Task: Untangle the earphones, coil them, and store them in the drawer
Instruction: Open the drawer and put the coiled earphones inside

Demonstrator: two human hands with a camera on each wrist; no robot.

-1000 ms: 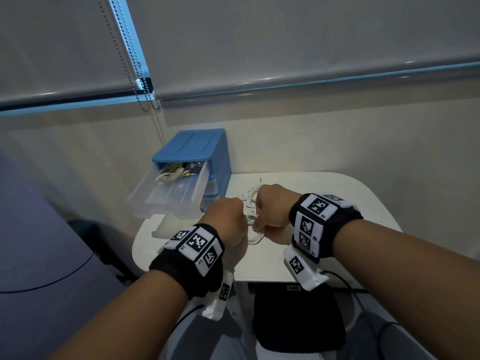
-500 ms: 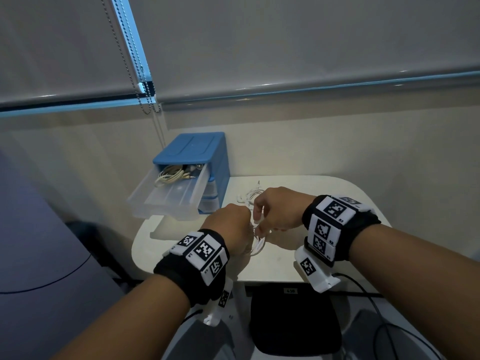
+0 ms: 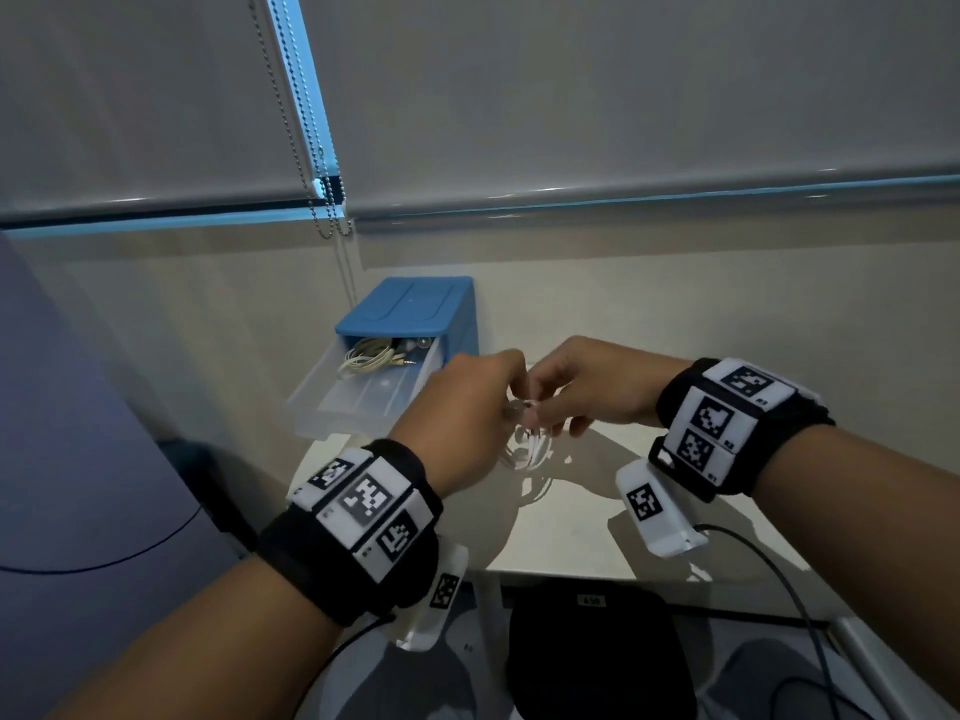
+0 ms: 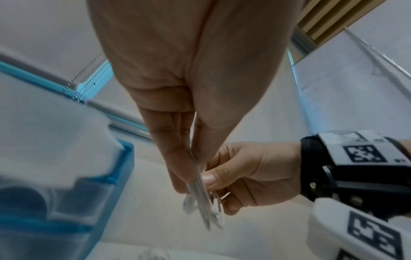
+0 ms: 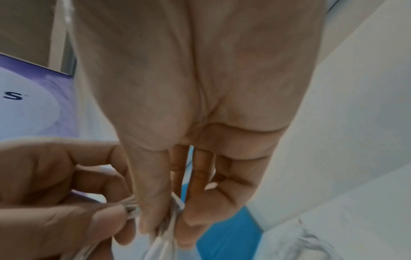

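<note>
White earphones [image 3: 530, 449] hang as a bundle of loops above the white table [image 3: 597, 532], between my two hands. My left hand [image 3: 483, 402] pinches the bundled cords [image 4: 200, 197] between thumb and fingers, with an earbud [image 4: 189, 205] dangling below. My right hand [image 3: 566, 392] pinches the same cords [image 5: 169, 227] from the right, thumb against fingertips. The blue drawer unit [image 3: 415, 309] stands at the table's back left. Its clear top drawer [image 3: 358, 397] is pulled open and holds a coiled beige cable [image 3: 363, 358].
A black chair seat [image 3: 597, 652] sits under the table's front edge. A purple panel [image 3: 78, 459] stands to the left. Roller blinds with a bead chain [image 3: 311, 163] hang behind the table. Black wires [image 3: 779, 579] trail from the wrist cameras.
Both hands have risen a little and shifted toward the drawer, still joined on the earphones. The cord bundle looks more gathered, hanging in loops below the fingers.
</note>
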